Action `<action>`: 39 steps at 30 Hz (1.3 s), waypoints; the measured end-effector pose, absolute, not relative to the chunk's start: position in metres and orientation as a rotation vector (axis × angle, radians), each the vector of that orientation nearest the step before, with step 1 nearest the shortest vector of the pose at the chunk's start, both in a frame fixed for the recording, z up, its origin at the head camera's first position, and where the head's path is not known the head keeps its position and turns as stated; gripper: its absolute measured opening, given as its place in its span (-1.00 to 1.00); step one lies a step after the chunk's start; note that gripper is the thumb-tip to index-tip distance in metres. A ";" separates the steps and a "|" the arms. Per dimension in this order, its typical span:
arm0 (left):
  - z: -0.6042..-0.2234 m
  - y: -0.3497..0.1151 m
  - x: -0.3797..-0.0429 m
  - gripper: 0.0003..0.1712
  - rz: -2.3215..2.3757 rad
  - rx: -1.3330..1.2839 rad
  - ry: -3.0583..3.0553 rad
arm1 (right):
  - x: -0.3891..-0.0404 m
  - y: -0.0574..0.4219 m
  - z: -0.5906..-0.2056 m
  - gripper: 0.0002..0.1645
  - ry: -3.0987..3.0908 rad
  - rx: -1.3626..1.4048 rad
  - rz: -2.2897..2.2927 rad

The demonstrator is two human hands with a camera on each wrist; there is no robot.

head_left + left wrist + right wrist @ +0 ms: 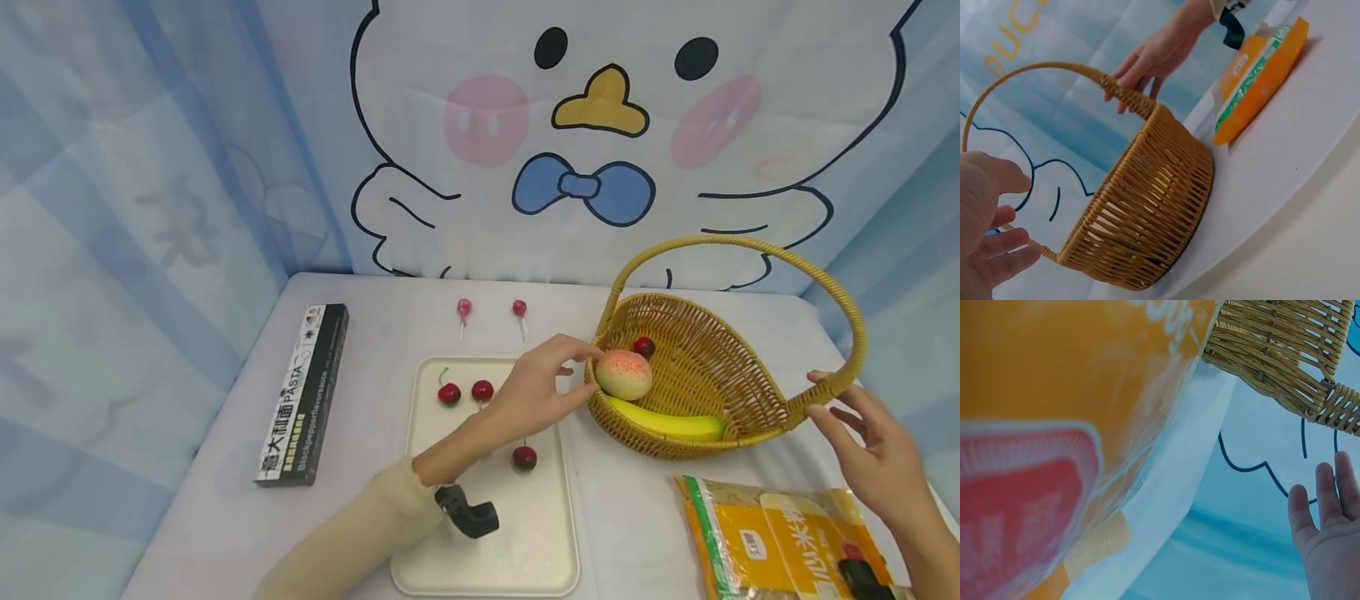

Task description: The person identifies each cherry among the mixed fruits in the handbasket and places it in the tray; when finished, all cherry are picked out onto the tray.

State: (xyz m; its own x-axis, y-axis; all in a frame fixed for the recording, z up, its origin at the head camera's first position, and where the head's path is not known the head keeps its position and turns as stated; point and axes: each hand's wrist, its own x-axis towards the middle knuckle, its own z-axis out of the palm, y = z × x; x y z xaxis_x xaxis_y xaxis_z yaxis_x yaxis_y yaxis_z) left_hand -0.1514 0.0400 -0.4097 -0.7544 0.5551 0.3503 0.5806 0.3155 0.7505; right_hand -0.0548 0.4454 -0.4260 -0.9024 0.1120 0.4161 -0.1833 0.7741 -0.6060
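Observation:
A woven basket with an arched handle stands at the right of the table. Inside it lie a peach, a banana and a dark red cherry. My left hand reaches over the tray to the basket's left rim, thumb and fingers spread by the handle's left base. My right hand is at the handle's right base, its fingers extended on either side of it. In the right wrist view, the fingers of the right hand look fairly straight, just apart from the wicker.
A cream tray holds several cherries, partly behind the left arm. Two lollipops lie behind it. A black-and-white pasta box lies at left. An orange food bag lies in front of the basket, under the right forearm.

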 end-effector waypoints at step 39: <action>-0.372 0.198 -0.208 -0.53 -0.936 -1.216 -2.942 | -0.051 0.457 -0.419 -0.43 -2.534 0.003 0.915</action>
